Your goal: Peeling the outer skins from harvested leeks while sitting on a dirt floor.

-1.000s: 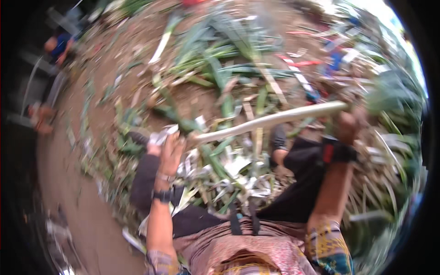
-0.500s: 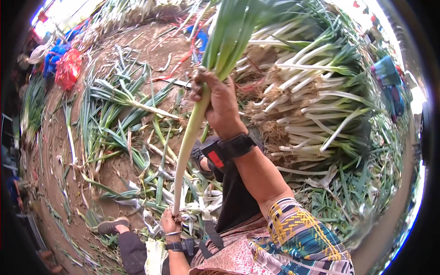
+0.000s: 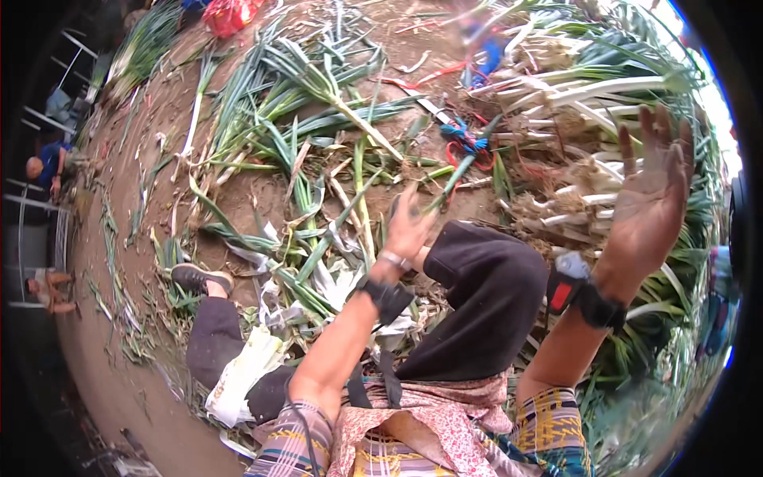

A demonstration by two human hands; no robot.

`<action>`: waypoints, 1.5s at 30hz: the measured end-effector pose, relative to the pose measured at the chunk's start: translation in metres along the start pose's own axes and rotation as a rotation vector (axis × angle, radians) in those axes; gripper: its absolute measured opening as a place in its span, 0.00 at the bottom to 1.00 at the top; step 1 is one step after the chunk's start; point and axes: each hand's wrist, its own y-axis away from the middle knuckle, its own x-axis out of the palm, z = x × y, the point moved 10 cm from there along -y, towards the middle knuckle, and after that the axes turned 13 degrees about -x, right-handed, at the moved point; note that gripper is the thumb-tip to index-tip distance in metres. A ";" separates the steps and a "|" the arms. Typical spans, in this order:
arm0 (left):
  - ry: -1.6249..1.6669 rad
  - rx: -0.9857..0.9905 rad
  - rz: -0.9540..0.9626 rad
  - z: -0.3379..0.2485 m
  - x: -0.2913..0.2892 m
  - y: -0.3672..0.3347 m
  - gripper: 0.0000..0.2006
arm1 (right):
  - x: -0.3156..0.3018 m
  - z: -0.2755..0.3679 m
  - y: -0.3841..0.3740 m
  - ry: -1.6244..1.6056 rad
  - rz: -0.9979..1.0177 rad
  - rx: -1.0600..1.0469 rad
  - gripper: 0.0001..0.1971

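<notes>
My right hand point(image 3: 656, 191) is open, palm showing and fingers spread, over the pile of leeks point(image 3: 592, 151) at the right. The white stalks and brown roots of the pile face inward, with green leaves toward the outer side. Lower and near the middle, my left hand point(image 3: 407, 229) reaches forward with its fingers apart and nothing visible in it. A narrow green leaf point(image 3: 457, 181) lies just beyond its fingertips; whether they touch is unclear. Both wrists wear dark bands. Past the leaf lies a bundle of blue and red string point(image 3: 467, 143) beside a flat metal strip point(image 3: 429, 107).
Loose leeks point(image 3: 318, 87) and trimmed leaves lie scattered over the soil left of centre. My bent knee point(image 3: 493, 270) rises between my arms. A red plastic bag point(image 3: 230, 14) is at the far left, near another leek bundle point(image 3: 155, 40). A person point(image 3: 52, 165) shows at the left rim.
The long leek that both hands held is out of them. My right hand has opened and moved right over the pile; my left has moved forward and opened. The view has shifted left.
</notes>
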 end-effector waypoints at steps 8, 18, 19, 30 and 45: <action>-0.317 -0.502 -0.448 0.202 -0.205 0.039 0.18 | 0.096 -0.118 0.109 -0.211 0.258 0.476 0.24; -0.480 -0.477 -0.810 0.225 -0.216 -0.095 0.23 | 0.129 -0.160 0.134 0.016 0.481 0.613 0.29; -0.548 -0.458 -0.886 0.218 -0.214 -0.099 0.27 | 0.128 -0.161 0.132 0.067 0.462 0.614 0.30; 0.505 -0.199 -0.156 0.130 -0.194 -0.112 0.12 | 0.193 -0.170 0.170 0.375 0.523 0.560 0.30; 1.118 1.112 -0.107 -0.182 -0.360 0.257 0.12 | 0.318 -0.116 0.314 -0.372 0.889 1.054 0.21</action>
